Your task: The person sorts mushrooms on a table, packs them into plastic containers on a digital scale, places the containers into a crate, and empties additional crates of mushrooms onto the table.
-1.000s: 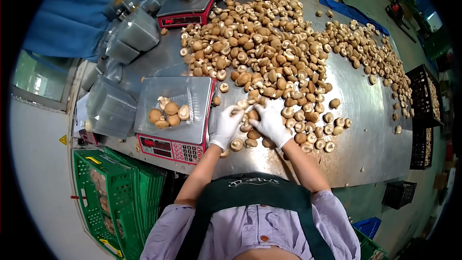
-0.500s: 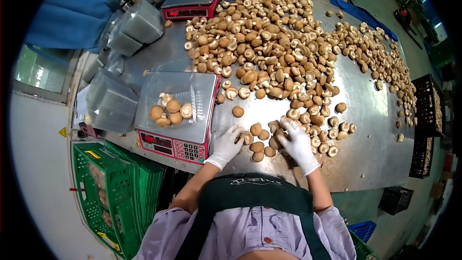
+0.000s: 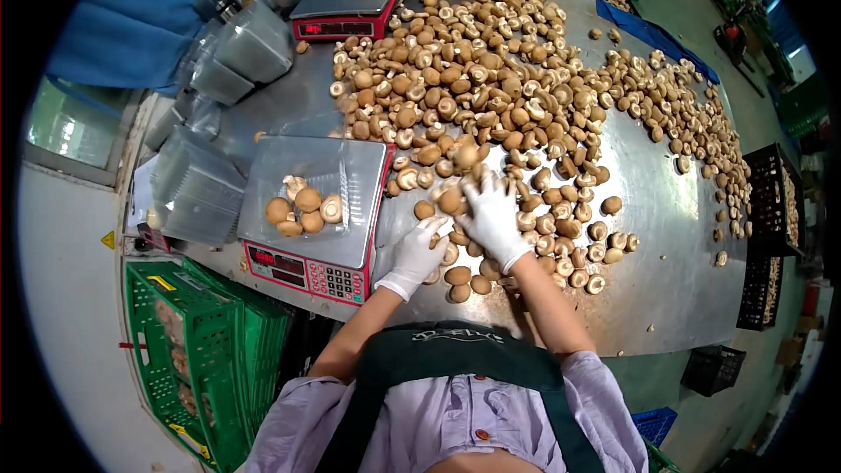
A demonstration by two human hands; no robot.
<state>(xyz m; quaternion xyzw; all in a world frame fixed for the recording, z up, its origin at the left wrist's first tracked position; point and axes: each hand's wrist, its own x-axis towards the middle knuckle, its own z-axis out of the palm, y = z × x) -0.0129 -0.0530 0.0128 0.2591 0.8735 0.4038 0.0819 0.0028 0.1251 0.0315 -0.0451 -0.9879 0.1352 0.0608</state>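
white-gloved left hand (image 3: pixel 416 257) curled, white-gloved right hand (image 3: pixel 492 221) spread among loose round brown mushrooms (image 3: pixel 457 276) at centre; grips unclear. at 9 o'clock, clear plastic tray (image 3: pixel 331 177) tops red-edged scale (image 3: pixel 307 275), likely for easy reach.

The gloved right hand (image 3: pixel 491 217), fingers spread, is farther forward than the curved left hand (image 3: pixel 417 256), bare forearms (image 3: pixel 552 315) behind both.
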